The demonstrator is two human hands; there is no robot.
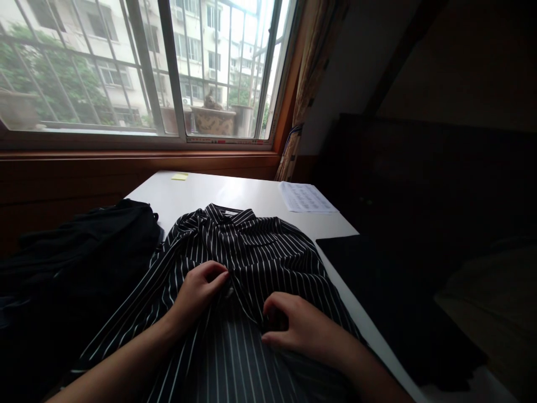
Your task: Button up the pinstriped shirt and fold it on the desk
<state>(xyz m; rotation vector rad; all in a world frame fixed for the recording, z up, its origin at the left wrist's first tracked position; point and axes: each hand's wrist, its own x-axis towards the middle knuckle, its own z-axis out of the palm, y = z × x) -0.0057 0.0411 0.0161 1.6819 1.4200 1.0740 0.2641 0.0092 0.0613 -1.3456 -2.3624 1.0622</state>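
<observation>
A black shirt with white stripes (285, 274) lies front up on the white table, its collar (230, 215) toward the window. Below the chest the front parts, and the paler inner side of the back shows between the two edges. My left hand (205, 282) pinches the left front edge near the middle. Lower and to the right, my right hand (293, 322) has its fingers curled at the other front edge, thumb and fingertips slightly apart. Whether cloth sits between those fingers is hard to make out.
Dark bunched cloth, perhaps a bag (96, 246), lies at the left. Printed sheets (308, 197) rest at the table's (226, 187) far right corner, and a yellow sticky note (179, 176) at its far left. A dark flat piece (377, 285) overlaps the right edge. A barred window stands behind.
</observation>
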